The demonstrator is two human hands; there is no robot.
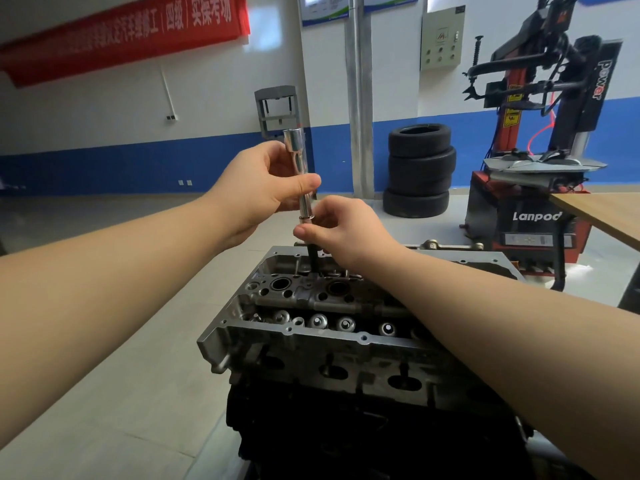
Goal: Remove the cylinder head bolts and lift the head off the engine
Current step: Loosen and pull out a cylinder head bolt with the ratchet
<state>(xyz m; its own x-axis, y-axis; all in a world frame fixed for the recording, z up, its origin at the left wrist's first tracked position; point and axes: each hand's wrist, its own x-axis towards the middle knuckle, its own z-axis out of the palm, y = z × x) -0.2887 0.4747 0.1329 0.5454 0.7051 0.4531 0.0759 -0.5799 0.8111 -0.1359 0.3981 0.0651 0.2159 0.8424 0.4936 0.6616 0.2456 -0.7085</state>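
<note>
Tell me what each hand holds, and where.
Left hand grips the socket extension mid-shaft; right hand pinches the dark bolt just below it.

We are looking at a socket (295,150) of polished chrome metal, gleaming mirror-bright, sitting above a bolt (313,259) whose shank is showing dull black metal. The cylinder head (311,327) is presenting matt grey cast metal, grainy on its side wall and smoother along its machined rim, while the engine block (346,427) beneath is looking dark, rough and unpolished. We are also seeing matt black rubber on the stacked tyres (420,171), pale smooth wood grain on the tabletop (606,213), and red cloth on the banner (124,32).
</note>
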